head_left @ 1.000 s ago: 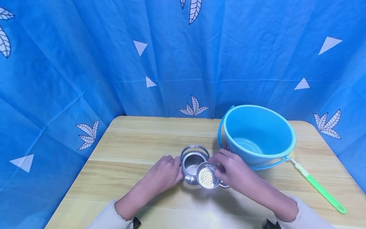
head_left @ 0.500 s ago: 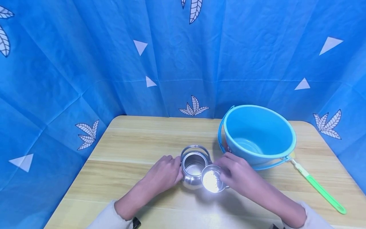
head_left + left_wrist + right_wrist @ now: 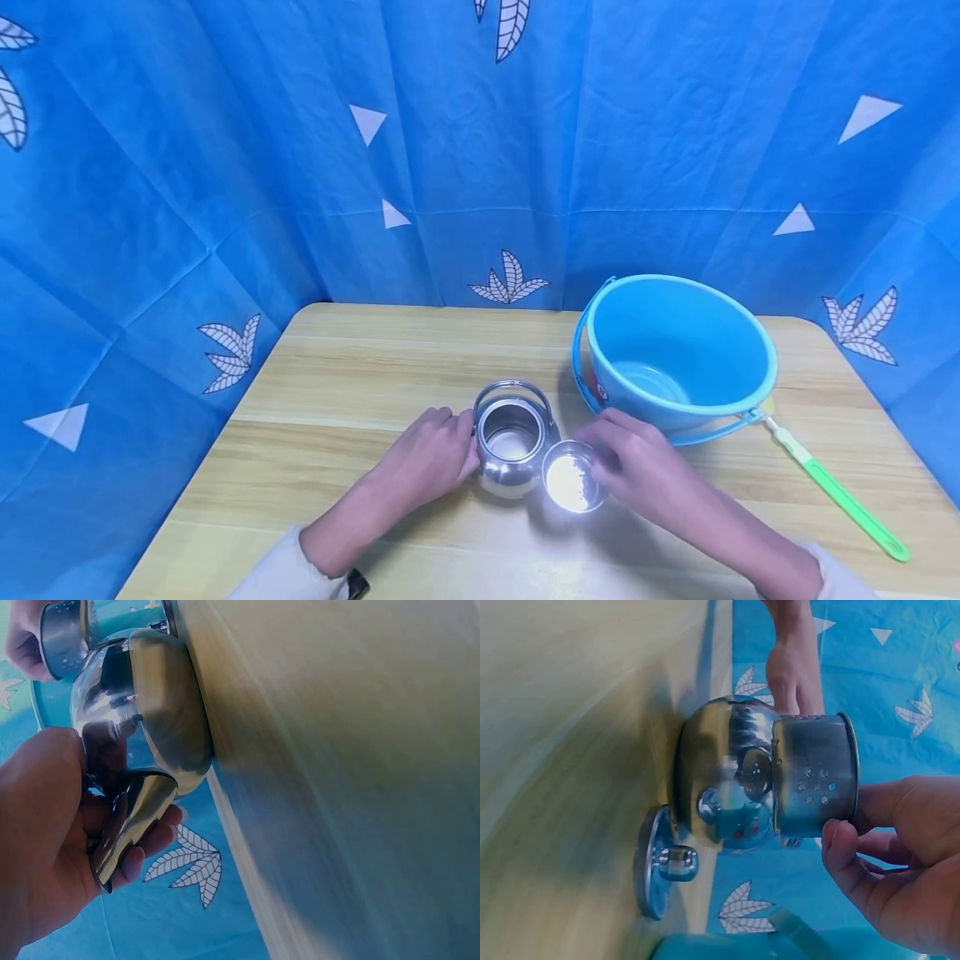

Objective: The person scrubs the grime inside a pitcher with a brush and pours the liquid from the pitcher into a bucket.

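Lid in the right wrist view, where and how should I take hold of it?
Probably by its knob, pinched from above: the lid lies flat on the table, knob up, its rim low and thin. The pot stands close beside it, so straight down seems best, once the right hand is free of the strainer.

We see a pale wood-grain counter [image 3: 360, 375] with rounded far corners. On it we find a metal kettle [image 3: 504, 475] standing upright, a knobbed lid [image 3: 655, 870] lying just beside it, a blue bucket [image 3: 682, 333] at the far right and a green-handled tool [image 3: 834, 487] partly hidden behind the bucket.
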A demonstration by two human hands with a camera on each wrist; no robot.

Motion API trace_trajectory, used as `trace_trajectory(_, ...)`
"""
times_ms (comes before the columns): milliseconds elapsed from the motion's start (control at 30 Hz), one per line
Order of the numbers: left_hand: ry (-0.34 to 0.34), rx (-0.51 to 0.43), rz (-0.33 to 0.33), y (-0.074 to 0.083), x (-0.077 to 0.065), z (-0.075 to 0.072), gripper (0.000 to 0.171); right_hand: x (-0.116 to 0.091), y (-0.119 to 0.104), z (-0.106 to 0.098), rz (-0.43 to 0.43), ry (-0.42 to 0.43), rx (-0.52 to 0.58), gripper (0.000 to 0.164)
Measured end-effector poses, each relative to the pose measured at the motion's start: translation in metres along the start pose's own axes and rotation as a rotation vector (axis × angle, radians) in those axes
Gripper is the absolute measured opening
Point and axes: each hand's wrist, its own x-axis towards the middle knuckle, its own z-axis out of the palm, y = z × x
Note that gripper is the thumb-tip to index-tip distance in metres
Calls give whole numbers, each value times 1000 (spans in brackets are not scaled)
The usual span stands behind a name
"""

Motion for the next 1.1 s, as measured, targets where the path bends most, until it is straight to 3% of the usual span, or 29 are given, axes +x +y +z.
trace_trajectory(433, 6, 13, 4, 0, 1, 1, 24, -11, 11, 1, 32, -13, 7, 33)
trace_trajectory(1100, -11, 9, -11, 1, 1, -1, 23, -30, 23, 5, 36, 16, -80, 37)
